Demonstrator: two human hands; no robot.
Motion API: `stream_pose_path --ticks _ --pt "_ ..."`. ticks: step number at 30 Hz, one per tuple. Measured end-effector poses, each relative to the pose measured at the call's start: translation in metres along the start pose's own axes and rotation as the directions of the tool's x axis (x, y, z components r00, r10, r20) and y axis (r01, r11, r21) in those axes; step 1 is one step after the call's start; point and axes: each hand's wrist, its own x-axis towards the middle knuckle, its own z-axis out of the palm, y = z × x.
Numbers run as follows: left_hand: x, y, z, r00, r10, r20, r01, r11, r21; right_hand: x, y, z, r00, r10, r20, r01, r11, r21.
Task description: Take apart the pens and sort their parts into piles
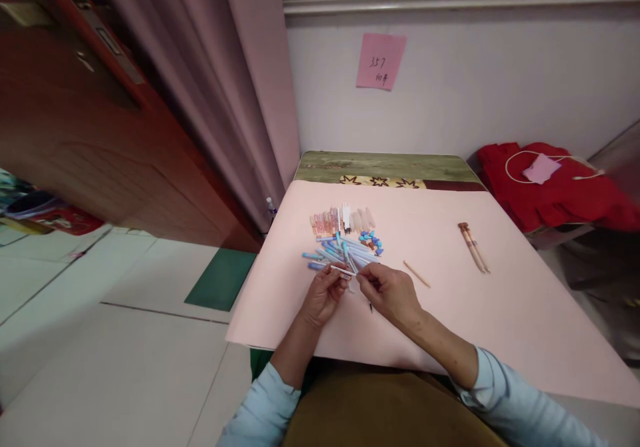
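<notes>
My left hand and my right hand meet over the near middle of a pink sheet that covers the table. Together they pinch a thin white pen part, fingers closed. A dark thin tip pokes down below my right hand. Just beyond my fingers lies a pile of several blue and white pen barrels. A cluster of small blue caps sits to its right. A row of pale and orange pieces lies behind the pile.
A thin wooden stick lies right of my hands. Two brown-tipped sticks lie further right. A red cloth with a white cord sits at the far right. A curtain and a wooden door stand at the left.
</notes>
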Motion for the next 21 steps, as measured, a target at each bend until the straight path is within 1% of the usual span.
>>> stream_pose_path --ticks 3,5,6,7,8,9,10,12,14,17,19,21 --pt "0.001 0.000 0.000 1.000 0.020 0.008 -0.020 0.999 0.027 -0.005 0.008 -0.009 0.998 -0.062 -0.007 0.062 0.998 0.021" --pt "0.001 0.000 -0.001 1.000 0.029 0.002 -0.029 0.999 0.026 -0.011 0.025 -0.018 0.998 -0.041 -0.057 0.041 0.999 0.008" --pt "0.002 0.000 -0.001 1.000 0.030 -0.005 -0.029 0.999 0.021 -0.015 0.037 -0.023 0.994 0.002 -0.106 -0.005 1.000 -0.026" --pt "0.002 0.001 -0.001 1.000 0.027 -0.016 -0.027 1.000 0.015 -0.019 0.051 -0.028 0.987 0.055 -0.153 -0.071 0.993 -0.095" --pt "0.002 0.001 0.000 0.999 0.023 -0.026 -0.022 1.000 0.011 -0.024 0.065 -0.033 0.974 0.105 -0.200 -0.143 0.972 -0.184" --pt "0.003 0.001 0.000 0.999 0.016 -0.036 -0.016 1.000 0.008 -0.029 0.079 -0.036 0.964 0.145 -0.222 -0.204 0.941 -0.270" --pt "0.004 0.002 0.000 0.999 0.007 -0.044 -0.007 1.000 0.008 -0.034 0.091 -0.039 0.955 0.181 -0.234 -0.254 0.906 -0.338" --pt "0.005 0.002 0.002 0.999 -0.005 -0.054 0.005 1.000 0.009 -0.041 0.108 -0.041 0.955 0.225 -0.192 -0.288 0.857 -0.428" --pt "0.005 0.003 0.002 0.999 -0.006 -0.054 0.006 1.000 0.010 -0.044 0.117 -0.038 0.957 0.247 -0.149 -0.289 0.835 -0.469" --pt "0.004 0.003 0.003 0.999 0.009 -0.052 -0.009 1.000 0.016 -0.042 0.119 -0.033 0.956 0.249 -0.156 -0.294 0.820 -0.491" --pt "0.004 0.002 0.004 0.998 0.023 -0.052 -0.022 1.000 0.019 -0.040 0.118 -0.032 0.951 0.243 -0.193 -0.307 0.831 -0.465" --pt "0.003 0.002 0.004 0.998 0.034 -0.052 -0.033 0.999 0.019 -0.039 0.112 -0.035 0.947 0.235 -0.221 -0.306 0.872 -0.382"
